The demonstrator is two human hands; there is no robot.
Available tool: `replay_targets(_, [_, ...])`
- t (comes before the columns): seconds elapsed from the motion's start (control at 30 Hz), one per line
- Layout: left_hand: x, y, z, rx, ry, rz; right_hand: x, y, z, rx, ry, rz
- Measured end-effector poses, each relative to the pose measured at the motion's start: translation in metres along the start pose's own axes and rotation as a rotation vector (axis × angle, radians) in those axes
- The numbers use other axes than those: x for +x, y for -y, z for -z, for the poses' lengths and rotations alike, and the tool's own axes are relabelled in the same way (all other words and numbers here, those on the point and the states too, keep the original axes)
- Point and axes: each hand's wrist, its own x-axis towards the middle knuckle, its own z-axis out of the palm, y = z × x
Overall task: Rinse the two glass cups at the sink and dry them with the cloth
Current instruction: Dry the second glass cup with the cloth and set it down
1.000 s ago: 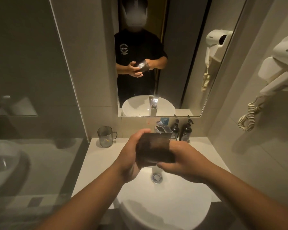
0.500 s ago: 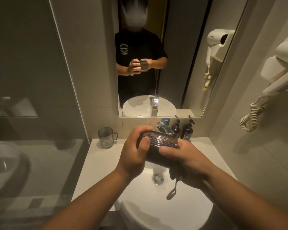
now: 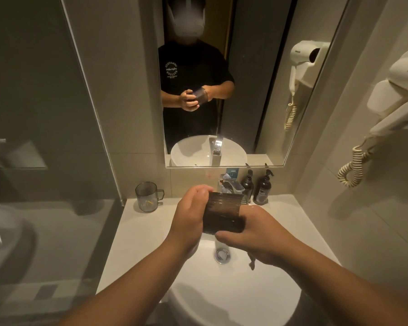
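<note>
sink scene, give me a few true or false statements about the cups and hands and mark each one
1. Both hands hold one dark glass cup above the basin. True.
2. The second cup lies in the basin. False: it stands upright on the counter, left of the basin.
3. The second cup has a handle. True.
4. The left hand is resting on the tap. False: its grip is on the held cup.
5. Two pump bottles stand to the left of the tap. False: they are on its right.

Hotel-style bathroom: basin (image 3: 233, 300), mirror (image 3: 222, 78), wall-mounted hairdryer (image 3: 398, 95).
</note>
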Motion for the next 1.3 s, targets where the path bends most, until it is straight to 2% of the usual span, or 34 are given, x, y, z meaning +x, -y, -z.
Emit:
replay_targets(0.13, [-0.002,0.012,0.008,0.132,-0.019,-0.226,0.002,0.005,0.0,0.624,0.014,-0.17])
replay_targets(0.2, [-0.003,0.013,0.011,0.174,0.0,-0.228,0.003,0.007,0.003,0.714,0.045,-0.215])
replay_targets(0.27, [-0.002,0.006,0.013,0.093,0.057,-0.068,0.005,0.002,0.008,0.384,0.031,-0.104])
replay_targets(0.33, [0.001,-0.007,0.012,-0.104,0.126,0.254,0.007,-0.005,0.013,-0.142,0.022,0.124])
replay_targets(0.37, [0.002,-0.012,0.013,-0.16,0.14,0.379,0.009,-0.009,0.013,-0.326,0.057,0.233])
replay_targets(0.4, [0.003,-0.015,0.014,-0.172,0.134,0.442,0.01,-0.011,0.012,-0.432,0.095,0.304])
replay_targets(0.47, [0.003,-0.017,0.01,-0.12,0.102,0.433,0.011,-0.011,0.01,-0.472,0.124,0.361])
replay_targets(0.57, [0.002,-0.012,0.004,-0.053,0.044,0.272,0.008,-0.009,0.005,-0.347,0.057,0.321])
replay_targets(0.67, [0.002,-0.005,0.005,-0.027,0.055,0.08,0.002,-0.003,-0.002,-0.128,-0.027,0.145])
replay_targets(0.8, [-0.002,0.008,0.012,0.116,0.047,-0.157,0.0,0.005,-0.004,0.546,-0.03,-0.127])
replay_targets(0.87, [-0.002,0.01,0.015,0.187,0.054,-0.196,-0.001,0.008,-0.001,0.677,-0.011,-0.2])
replay_targets(0.9, [-0.002,0.009,0.017,0.196,0.083,-0.169,0.0,0.009,0.001,0.605,0.002,-0.18])
replay_targets(0.93, [-0.002,0.005,0.018,0.176,0.126,-0.106,0.0,0.007,0.005,0.42,0.003,-0.117])
replay_targets(1.03, [0.003,-0.013,0.017,-0.039,0.151,0.26,0.006,-0.008,0.012,-0.375,0.055,0.257])
replay_targets(1.1, [0.003,-0.022,0.014,-0.052,0.133,0.363,0.01,-0.015,0.009,-0.634,0.121,0.394])
replay_targets(1.2, [0.001,-0.021,0.003,0.009,0.077,0.232,0.012,-0.016,0.004,-0.616,0.123,0.397])
replay_targets(1.3, [0.002,-0.01,0.003,0.029,0.023,0.052,0.007,-0.013,-0.001,-0.403,0.054,0.331])
